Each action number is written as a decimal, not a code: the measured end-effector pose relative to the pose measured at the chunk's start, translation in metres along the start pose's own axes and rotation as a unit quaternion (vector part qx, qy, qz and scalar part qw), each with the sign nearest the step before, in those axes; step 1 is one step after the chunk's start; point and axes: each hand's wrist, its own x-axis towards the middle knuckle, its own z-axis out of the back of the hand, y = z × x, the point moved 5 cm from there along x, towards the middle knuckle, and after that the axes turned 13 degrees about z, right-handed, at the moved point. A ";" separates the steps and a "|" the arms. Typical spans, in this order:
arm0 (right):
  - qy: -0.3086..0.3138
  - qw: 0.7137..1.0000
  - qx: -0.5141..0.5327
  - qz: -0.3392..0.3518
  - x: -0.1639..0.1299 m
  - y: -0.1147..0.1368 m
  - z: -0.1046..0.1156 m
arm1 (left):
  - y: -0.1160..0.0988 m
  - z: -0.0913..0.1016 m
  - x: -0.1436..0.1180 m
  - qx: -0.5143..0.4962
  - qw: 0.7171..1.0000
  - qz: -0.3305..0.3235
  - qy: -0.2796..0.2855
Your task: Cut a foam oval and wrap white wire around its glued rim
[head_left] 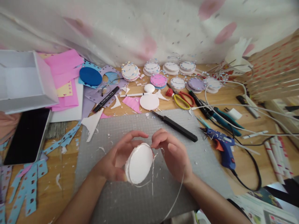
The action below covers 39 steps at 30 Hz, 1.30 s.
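Observation:
My left hand (114, 160) grips a white round foam disc (140, 164) by its left edge, thumb below and fingers above. The disc is tilted, its flat face towards me. At its upper right edge my right hand (174, 154) pinches a thin white string (153, 174) with thumb and forefinger. A loose length of pale strand (177, 199) hangs below my right hand towards the front edge. Both hands are above a grey cutting mat (112, 127). Behind them lie a black craft knife (179, 128) and a flat white disc (149, 102).
Several decorated round pieces (171, 68) stand along the back. On the right lie a blue glue gun (220, 141), scissors (182, 101), pliers (227, 119) and looping white cable (225, 119). A white box (25, 84), a phone (25, 135) and cut paper strips (31, 186) are left.

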 end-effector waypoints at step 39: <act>0.007 1.000 -0.015 0.009 0.006 0.003 -0.010 | -0.001 -0.004 -0.002 0.064 0.997 -0.051 -0.013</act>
